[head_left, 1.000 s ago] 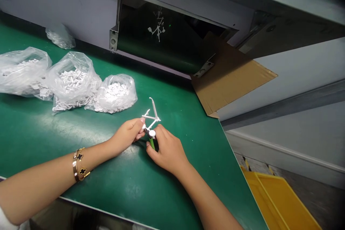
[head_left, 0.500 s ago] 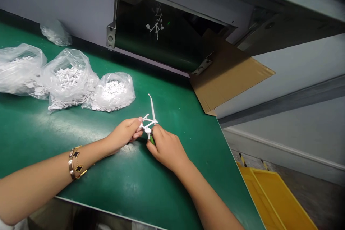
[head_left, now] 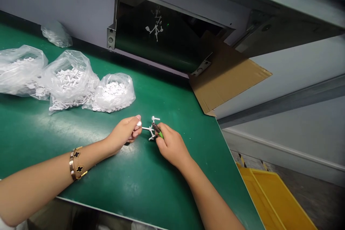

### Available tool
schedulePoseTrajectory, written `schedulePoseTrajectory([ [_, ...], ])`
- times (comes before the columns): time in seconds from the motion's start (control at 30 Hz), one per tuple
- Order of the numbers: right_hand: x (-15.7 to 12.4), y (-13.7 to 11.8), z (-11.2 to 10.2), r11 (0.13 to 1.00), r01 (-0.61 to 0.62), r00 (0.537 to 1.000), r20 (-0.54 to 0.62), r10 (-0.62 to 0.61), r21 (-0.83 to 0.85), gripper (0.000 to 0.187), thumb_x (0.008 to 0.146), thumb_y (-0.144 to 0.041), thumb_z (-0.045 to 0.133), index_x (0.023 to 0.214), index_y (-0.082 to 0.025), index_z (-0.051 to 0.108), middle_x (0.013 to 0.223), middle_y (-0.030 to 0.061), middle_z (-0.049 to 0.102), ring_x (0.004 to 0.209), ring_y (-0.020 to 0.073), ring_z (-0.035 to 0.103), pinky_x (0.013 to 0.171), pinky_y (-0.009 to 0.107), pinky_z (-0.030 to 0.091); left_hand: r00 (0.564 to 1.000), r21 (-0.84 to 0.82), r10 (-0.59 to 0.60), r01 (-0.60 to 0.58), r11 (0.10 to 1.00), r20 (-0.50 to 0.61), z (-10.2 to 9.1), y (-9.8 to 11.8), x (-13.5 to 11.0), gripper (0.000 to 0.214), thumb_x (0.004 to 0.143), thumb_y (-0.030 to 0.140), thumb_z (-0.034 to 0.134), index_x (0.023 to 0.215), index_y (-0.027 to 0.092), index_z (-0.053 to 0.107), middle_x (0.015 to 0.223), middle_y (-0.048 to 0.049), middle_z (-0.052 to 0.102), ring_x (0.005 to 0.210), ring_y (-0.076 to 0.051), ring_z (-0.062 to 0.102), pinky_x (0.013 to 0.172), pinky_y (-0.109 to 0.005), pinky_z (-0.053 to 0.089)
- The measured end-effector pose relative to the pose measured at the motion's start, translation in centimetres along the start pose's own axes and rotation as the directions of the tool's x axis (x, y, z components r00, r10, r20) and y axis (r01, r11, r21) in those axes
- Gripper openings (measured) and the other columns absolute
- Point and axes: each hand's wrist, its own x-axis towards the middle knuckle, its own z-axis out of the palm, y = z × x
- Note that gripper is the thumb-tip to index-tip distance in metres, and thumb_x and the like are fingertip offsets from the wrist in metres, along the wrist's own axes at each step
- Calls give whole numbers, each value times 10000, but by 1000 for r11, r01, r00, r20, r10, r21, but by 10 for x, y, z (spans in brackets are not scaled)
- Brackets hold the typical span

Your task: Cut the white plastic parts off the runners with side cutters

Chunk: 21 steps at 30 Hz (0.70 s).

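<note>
Holding the branched white plastic sprue (head_left: 151,129) over the green bench (head_left: 107,176), you have it between your two hands, in front of the bags. Your left hand (head_left: 122,134) has its grip pinching the sprue's near end, thumb pressed to the fingers, with a round white head (head_left: 139,124) showing at the fingertips. A thin bar runs from there toward your right hand (head_left: 172,143), whose grip is closed around green-handled nippers (head_left: 160,133). The nippers' dark tip meets the sprue's branches; you cannot tell whether the blades are together. Gold bracelets (head_left: 77,163) circle your left wrist.

Toward your left, three clear plastic bags sit in a row: one of small white discs (head_left: 115,95), one of short white pegs (head_left: 71,79), one of white pieces (head_left: 23,70). Beyond the bench's far side, another sprue (head_left: 155,30) lies on the dark conveyor belt (head_left: 172,50), near a cardboard flap (head_left: 229,75). A yellow bin (head_left: 280,201) stands at right, below the bench's edge.
</note>
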Motion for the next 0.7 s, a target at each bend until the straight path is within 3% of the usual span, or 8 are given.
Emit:
schedulePoseTrajectory([
  [0.13,-1,-5,-4,996,-59,992,-104,66,71,118,795,-285,400,847,-213,478,698,1,579,599,145,532,566,232,388,996,-204,70,-80,976,-54,-4,4,2,373,846,439,448,604,181,330,467,71,340,346,-31,181,328,-148,137],
  [0.23,-3,-10,-4,999,37,999,9,-37,9,198,798,-330,486,966,-234,528,817,7,636,702,150,579,626,231,396,980,-275,137,-172,946,-142,-7,9,4,332,827,358,495,598,177,337,482,70,353,341,-31,206,312,-146,162],
  [0.3,-2,-10,-1,994,76,993,98,-68,-79,116,779,-261,486,867,-236,557,799,8,634,716,160,573,610,237,375,960,-310,166,-232,922,-224,-8,13,5,245,816,254,457,603,170,370,512,57,403,334,-33,236,305,-149,194],
  [0.37,0,-8,1,995,33,996,86,-24,-96,82,749,-196,455,752,-217,534,728,7,600,670,158,541,578,241,347,936,-339,181,-283,897,-301,-9,16,6,159,791,181,393,639,156,434,594,21,494,357,-38,312,317,-153,247],
  [0.47,1,-2,-3,987,-46,998,-26,51,154,74,731,-178,416,677,-204,458,651,-10,518,605,131,476,574,238,337,914,-344,201,-326,880,-352,-11,17,9,151,769,157,375,733,122,518,801,-52,581,496,-58,465,420,-164,375],
  [0.53,1,0,-8,908,-26,999,-22,38,417,84,736,-191,401,655,-205,417,621,-25,457,577,116,436,573,233,342,911,-303,213,-327,895,-354,-11,14,11,132,763,161,421,787,112,541,859,-57,570,576,-63,493,503,-171,411],
  [0.63,-3,-1,-12,733,29,994,57,-93,680,99,750,-218,414,652,-203,413,613,-34,415,562,107,398,558,232,338,946,-122,151,-193,974,-288,-10,7,12,121,784,227,469,750,131,534,669,16,465,494,-51,388,456,-166,328],
  [0.7,-5,-5,-11,677,55,978,97,-185,734,116,762,-233,432,652,-199,422,608,-36,420,559,103,387,551,233,326,979,133,80,-55,990,-188,-8,2,9,301,832,372,422,646,147,497,553,44,365,448,-63,305,426,-186,255],
])
